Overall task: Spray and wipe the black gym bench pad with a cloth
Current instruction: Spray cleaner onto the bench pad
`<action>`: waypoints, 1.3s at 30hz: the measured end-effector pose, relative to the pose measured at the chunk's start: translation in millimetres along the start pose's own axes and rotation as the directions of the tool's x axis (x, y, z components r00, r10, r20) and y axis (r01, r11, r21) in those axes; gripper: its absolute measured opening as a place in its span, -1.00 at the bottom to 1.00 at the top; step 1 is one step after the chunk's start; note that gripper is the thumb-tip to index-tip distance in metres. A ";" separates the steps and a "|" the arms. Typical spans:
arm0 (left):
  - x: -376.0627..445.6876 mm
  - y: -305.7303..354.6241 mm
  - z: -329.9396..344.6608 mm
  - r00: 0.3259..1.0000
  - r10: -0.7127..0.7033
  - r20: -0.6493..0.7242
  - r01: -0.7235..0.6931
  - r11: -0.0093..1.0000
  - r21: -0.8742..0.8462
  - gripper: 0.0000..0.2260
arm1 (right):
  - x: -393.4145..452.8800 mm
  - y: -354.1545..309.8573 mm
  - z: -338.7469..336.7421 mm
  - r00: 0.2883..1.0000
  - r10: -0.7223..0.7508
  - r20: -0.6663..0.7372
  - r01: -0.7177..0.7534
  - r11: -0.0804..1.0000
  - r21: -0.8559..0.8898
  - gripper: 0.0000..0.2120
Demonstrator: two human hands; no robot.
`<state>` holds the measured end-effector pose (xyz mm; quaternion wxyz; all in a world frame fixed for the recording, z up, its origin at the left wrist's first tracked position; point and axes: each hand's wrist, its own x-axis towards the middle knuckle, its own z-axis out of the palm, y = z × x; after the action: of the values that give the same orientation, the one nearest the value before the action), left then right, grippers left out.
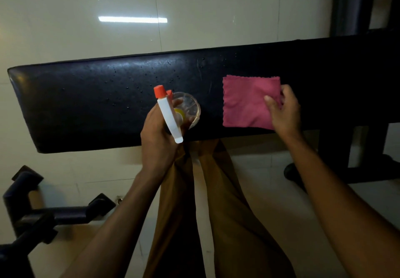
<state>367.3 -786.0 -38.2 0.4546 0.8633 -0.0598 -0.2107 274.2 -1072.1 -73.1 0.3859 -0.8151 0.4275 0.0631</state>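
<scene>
spray bottle (171, 113) nozzle pointing away, bench pad (86, 104) crosswise

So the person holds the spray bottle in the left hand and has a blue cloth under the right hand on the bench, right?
Not quite: the cloth is pink, not blue, as the head view shows. The rest holds: the left hand grips the spray bottle, and the right hand rests on the cloth, which lies on the black bench pad.

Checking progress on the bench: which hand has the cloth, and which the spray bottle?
The right hand rests on the pink cloth, lying flat on the bench pad. The left hand holds the spray bottle instead.
</scene>
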 end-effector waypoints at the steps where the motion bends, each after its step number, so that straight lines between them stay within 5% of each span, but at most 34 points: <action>1: 0.1 1.2 0.8 1.000 0.003 0.004 -0.003 1.000 0.000 -0.28 | 3.2 6.3 -1.0 0.999 0.039 0.002 -0.039 0.999 -0.013 -0.75; 4: 0.3 3.7 2.5 1.000 0.017 0.010 -0.017 1.000 0.013 -0.25 | 11.6 9.9 1.7 0.998 0.066 -0.015 -0.066 0.997 -0.045 -0.77; 7: 0.4 -4.0 4.9 1.000 -0.016 0.024 0.015 0.999 0.034 -0.44 | 16.9 -3.9 3.7 0.993 0.032 -0.110 -0.040 0.997 -0.065 -0.74; 12: 2.1 -16.2 7.8 0.996 -0.085 0.034 0.082 0.992 0.092 -0.52 | 12.1 -23.0 10.0 0.983 0.042 -0.178 -0.067 0.988 -0.140 -0.46; 15: 1.6 -14.5 6.8 0.993 -0.112 0.032 0.109 0.992 0.063 -0.53 | -11.5 -55.9 17.9 0.967 -0.212 0.143 0.219 0.975 -0.041 -0.37; 17: 0.5 -14.0 4.5 0.995 -0.088 0.037 0.086 0.995 0.059 -0.50 | -38.0 -84.4 27.9 0.839 -0.367 0.402 0.371 0.926 0.071 -0.24; 19: -1.3 -18.2 1.8 0.995 -0.073 0.072 0.069 0.996 0.056 -0.42 | -60.6 -105.6 45.0 0.712 -0.475 0.517 0.498 0.861 0.104 -0.09; 21: -4.3 -26.1 -1.9 0.990 -0.103 0.100 0.098 0.994 0.052 -0.30 | -74.2 -119.0 65.9 0.659 -0.533 0.531 0.552 0.822 0.141 -0.01; 27: -21.8 -58.4 -32.7 0.969 -0.245 0.024 0.237 0.955 0.181 -0.40 | -76.3 -159.5 110.8 0.764 -0.583 0.276 0.531 0.812 0.243 -0.50; 29: -24.5 -72.3 -46.1 0.955 -0.294 -0.042 0.296 0.933 0.207 -0.44 | -70.3 -180.4 117.8 0.743 -0.626 0.235 0.565 0.776 0.280 -0.68; 32: -24.3 -101.5 -64.2 0.920 -0.370 -0.129 0.392 0.880 0.267 -0.39 | -69.5 -208.8 131.5 0.688 -0.637 0.348 0.540 0.770 0.340 -0.74; 36: -12.2 -131.0 -86.3 0.855 -0.466 -0.229 0.517 0.805 0.292 -0.27 | -78.7 -225.5 158.1 0.719 -0.396 0.572 0.236 0.912 0.334 -0.85; 39: -2.9 -141.8 -96.7 0.865 -0.446 -0.230 0.500 0.805 0.319 -0.21 | -86.2 -223.9 181.0 0.765 -0.276 0.582 0.111 0.947 0.303 -0.80</action>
<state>392.7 -629.5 -104.1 0.2207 0.9331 0.1523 -0.2396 428.3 -817.3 -32.7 0.6084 -0.7337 0.1953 0.2310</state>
